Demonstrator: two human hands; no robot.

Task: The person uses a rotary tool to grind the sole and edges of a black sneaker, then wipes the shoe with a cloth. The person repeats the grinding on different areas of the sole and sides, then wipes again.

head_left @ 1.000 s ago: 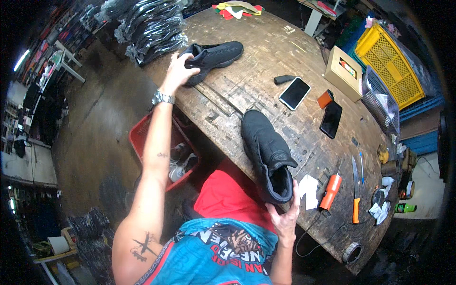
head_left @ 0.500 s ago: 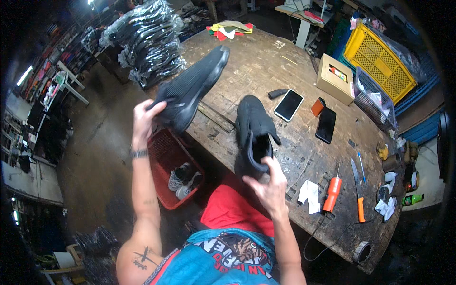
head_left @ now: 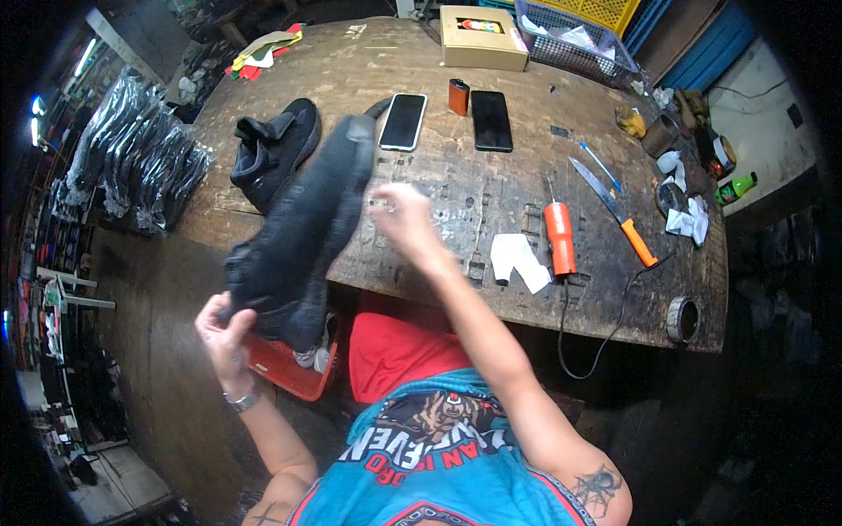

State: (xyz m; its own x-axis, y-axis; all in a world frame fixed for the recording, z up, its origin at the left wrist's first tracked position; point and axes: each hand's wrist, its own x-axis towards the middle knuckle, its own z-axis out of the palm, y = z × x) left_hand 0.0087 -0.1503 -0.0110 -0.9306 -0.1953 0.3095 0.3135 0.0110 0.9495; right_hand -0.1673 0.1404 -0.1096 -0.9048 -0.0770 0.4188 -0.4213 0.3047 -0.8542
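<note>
In my left hand [head_left: 226,337] is a black shoe [head_left: 303,219], gripped at the heel end with its toe tipped up and away. It is slightly blurred and hangs over the table's near edge. My right hand [head_left: 406,223] is to the right of this shoe, above the tabletop, fingers loosely bent and somewhat smeared; no object shows in it. Behind the held shoe a second black shoe [head_left: 298,131] rests on the wooden table [head_left: 456,219], partly covered by the first.
A white-rimmed phone [head_left: 403,121], a dark phone [head_left: 492,121] and a cardboard box [head_left: 482,39] lie farther back. To the right are an orange corded tool [head_left: 559,238], an orange-handled knife [head_left: 605,197] and white paper [head_left: 517,261]. A red basket [head_left: 289,373] stands below the edge.
My right hand has let go of the second shoe, which now sits farther back and left on the table. The shoe in my left hand has come nearer. The view has turned rightward.
</note>
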